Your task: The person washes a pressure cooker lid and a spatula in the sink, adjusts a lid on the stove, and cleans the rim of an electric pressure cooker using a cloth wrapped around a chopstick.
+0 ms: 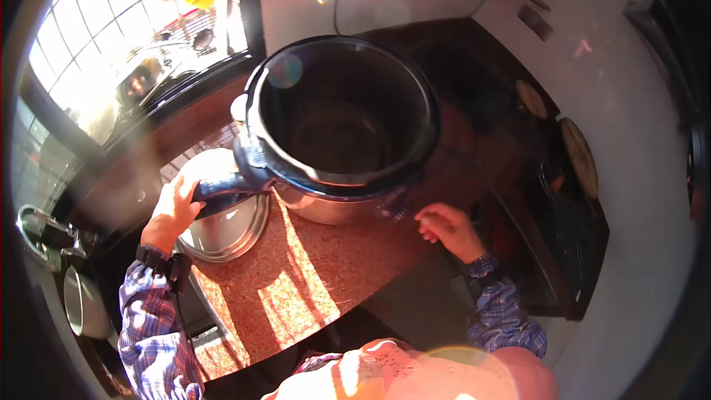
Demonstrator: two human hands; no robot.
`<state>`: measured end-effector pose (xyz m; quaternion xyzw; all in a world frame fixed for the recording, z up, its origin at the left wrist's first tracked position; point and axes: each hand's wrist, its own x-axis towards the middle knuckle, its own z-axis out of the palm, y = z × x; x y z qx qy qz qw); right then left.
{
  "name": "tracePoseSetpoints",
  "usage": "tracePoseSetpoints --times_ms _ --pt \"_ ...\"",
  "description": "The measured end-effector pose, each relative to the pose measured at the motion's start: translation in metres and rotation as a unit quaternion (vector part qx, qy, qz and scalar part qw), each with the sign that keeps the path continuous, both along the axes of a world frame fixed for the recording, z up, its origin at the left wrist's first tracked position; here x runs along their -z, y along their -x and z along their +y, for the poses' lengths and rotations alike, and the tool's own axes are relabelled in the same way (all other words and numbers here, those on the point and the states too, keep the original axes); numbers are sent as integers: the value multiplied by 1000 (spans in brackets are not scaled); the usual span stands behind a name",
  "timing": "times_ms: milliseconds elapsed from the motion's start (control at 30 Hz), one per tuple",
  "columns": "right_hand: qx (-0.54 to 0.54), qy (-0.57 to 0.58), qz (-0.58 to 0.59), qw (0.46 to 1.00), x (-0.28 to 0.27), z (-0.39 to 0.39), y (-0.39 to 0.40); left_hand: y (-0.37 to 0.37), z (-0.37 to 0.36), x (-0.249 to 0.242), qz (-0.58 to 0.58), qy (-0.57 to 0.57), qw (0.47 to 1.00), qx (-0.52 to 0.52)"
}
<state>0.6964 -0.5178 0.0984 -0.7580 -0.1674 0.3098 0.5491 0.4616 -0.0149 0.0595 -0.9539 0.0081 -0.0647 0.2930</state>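
A large, deep pressure cooker pot (341, 133) without its lid takes up the middle of the head view, its wide mouth facing me. Its inside is dark, and no contents can be made out. My left hand (172, 211) is closed around the pot's long dark handle (222, 189). To the right of the pot's lower side, my right hand (448, 230) hovers apart from it with loosely curled fingers and nothing visible in them. Partly hidden under the handle, a round metal lid (226, 241) lies on the speckled reddish counter (326, 267).
A stove with a dark top (548, 185) stands to the right, with round brown discs (579, 157) at its far edge. At left are a tap (48, 230) and a pale bowl (85, 300). A bright barred window (133, 22) is at upper left.
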Motion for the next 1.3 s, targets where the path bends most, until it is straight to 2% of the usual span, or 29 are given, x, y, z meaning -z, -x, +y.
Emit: tracePoseSetpoints --times_ms 33,67,100,133,167,200,267,300,333,367,400,433,467,500,533,567,600,633,700,800,867,967,1000,1067,1133,1167,1200,1267,1300 --pt "-73 18 38 996 6 6 13 2 -2 -1 -30 -91 994 42" --pt "-148 14 54 987 10 15 26 5 6 11 -35 11 999 10" --pt "-234 -20 -22 972 14 26 37 7 6 8 -47 -21 996 70" --pt "-270 -63 -97 956 13 42 50 15 16 19 -49 50 995 74" --pt "-305 -60 -97 945 7 58 61 9 -6 -3 -35 215 975 -52" --pt "-303 -130 -161 930 11 76 73 9 -35 -31 -18 369 912 -180" --pt "-296 -177 -221 912 10 111 95 22 -53 -51 24 398 896 -197" --pt "-229 -262 -291 891 5 146 117 59 -58 -38 -16 291 949 -119" --pt "-216 -265 -356 870 -2 165 125 67 -72 -53 4 299 947 -115" --pt "-143 -312 -407 846 35 191 151 78 -82 -58 8 269 959 -89" --pt "-209 -254 -332 884 43 203 167 87 -90 -62 11 239 969 -61" --pt "-189 -151 -526 816 33 202 170 89 -103 -74 42 270 958 -90" --pt "-159 -36 -691 704 24 202 173 91 -115 -87 74 302 943 -117" --pt "-173 -69 -651 736 30 202 177 91 -124 -95 96 326 933 -121" --pt "-185 -104 -607 766 36 203 182 95 -130 -93 55 301 951 -39" --pt "-195 -138 -563 791 43 203 187 95 -135 -95 76 324 942 -30" --pt "-219 -204 -439 847 52 203 191 89 -147 -105 96 347 933 -23" --pt "-220 -201 -440 847 43 197 190 88 -153 -108 90 343 935 7" --pt "-304 -196 -189 913 27 178 186 92 -159 -99 69 316 946 30" --pt "-272 -114 -247 923 34 158 191 81 -171 -101 61 293 952 60" --pt "-159 -96 -442 877 70 152 208 72 -173 -102 60 370 918 131" --pt "-211 -40 -313 925 -6 113 194 56 -185 -117 64 431 883 173" --pt "-136 -87 -375 913 4 97 197 49 -187 -126 70 463 864 187" --pt "-136 32 -335 932 -22 69 199 35 -174 -119 8 540 818 198" --pt "-86 57 -384 918 -29 52 203 29 -161 -108 -21 598 795 98" --pt "-40 95 -391 915 -31 28 203 10 -141 -92 -38 797 602 36" --pt "6 131 -396 909 -34 2 203 -14 -119 -80 -52 931 360 -28" --pt "75 172 -412 892 -42 -27 200 -52 -101 -90 -34 959 259 -110" --pt "110 190 -388 895 -47 -40 196 -65 -97 -91 -38 958 262 -108"
